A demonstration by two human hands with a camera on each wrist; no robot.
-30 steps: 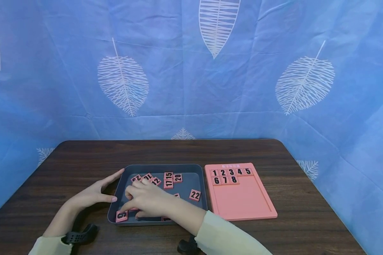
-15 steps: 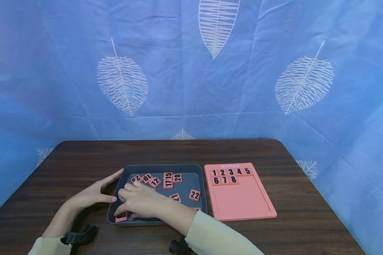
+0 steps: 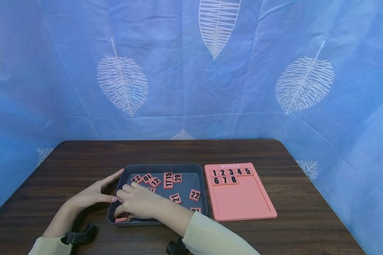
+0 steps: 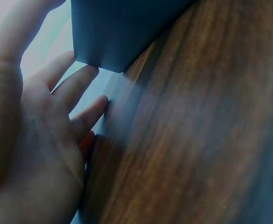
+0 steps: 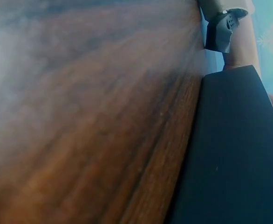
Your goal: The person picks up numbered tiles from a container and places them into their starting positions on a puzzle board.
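Note:
A dark grey tray [image 3: 191, 168] on the table holds several pink number tiles, among them 15, 17, 20, 12 and 22 [image 3: 194, 195]. My left hand [image 3: 90, 193], thumb and fingers spread and mostly straight, touches the tray's left side; in the left wrist view its fingertips meet the tray wall [image 4: 122, 37]. My right hand [image 3: 140, 202] reaches into the tray's near left corner. Its index finger and thumb pinch a number tile [image 3: 120, 220] lying there, its figure partly covered. The right wrist view shows the tray's outer wall [image 5: 229, 149], not that tile.
Right of the tray lies a pink board [image 3: 242, 200] with tiles 1 to 5 in its top row and 6, 7, 8 below. The dark wooden table [image 3: 306, 212] reaches back to a blue leaf-patterned curtain [image 3: 185, 88].
My right hand has shifted slightly left, its index finger and thumb closing around the corner tile. Tile 21 and another near the front have come into view. My left hand stays put.

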